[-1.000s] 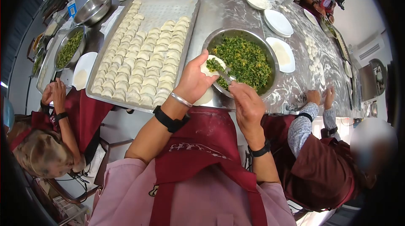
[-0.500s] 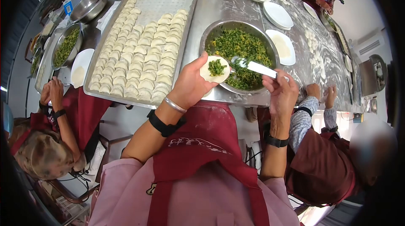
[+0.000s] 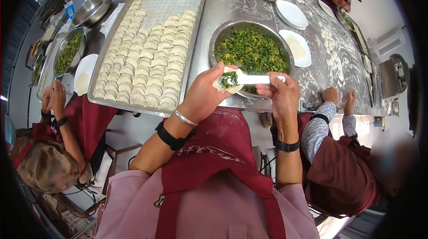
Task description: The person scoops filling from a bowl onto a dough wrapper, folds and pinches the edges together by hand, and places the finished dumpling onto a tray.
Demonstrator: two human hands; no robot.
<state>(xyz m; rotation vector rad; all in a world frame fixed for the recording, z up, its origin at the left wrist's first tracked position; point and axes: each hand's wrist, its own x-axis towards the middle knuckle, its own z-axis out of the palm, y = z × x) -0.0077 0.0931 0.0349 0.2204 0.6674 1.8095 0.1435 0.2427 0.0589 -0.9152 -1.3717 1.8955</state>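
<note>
My left hand point(image 3: 204, 89) is closed around the edge of a round dumpling wrapper point(image 3: 219, 86), which cups a small heap of chopped green filling point(image 3: 229, 78). In my right hand point(image 3: 282, 95) is the handle of a white spoon point(image 3: 256, 79), whose tip rests on the filling in the wrapper. Just beyond both hands stands a steel bowl point(image 3: 213, 47) of chopped green and yellow filling point(image 3: 254, 49). Left of my left hand lies a metal tray point(image 3: 171, 2) with rows of folded dumplings point(image 3: 154, 62).
White plates point(image 3: 292, 13) and a plate with a wrapper point(image 3: 298, 48) stand right of the bowl on the floury steel table point(image 3: 240, 7). Dough pieces point(image 3: 327, 42) lie farther right. Co-workers' hands rest at the table edge on the left point(image 3: 54, 98) and right point(image 3: 339, 97).
My right hand has moved left and slightly down, bringing the spoon from over the bowl onto the filling in the wrapper. The wrapper's edges now curl up more around it.
</note>
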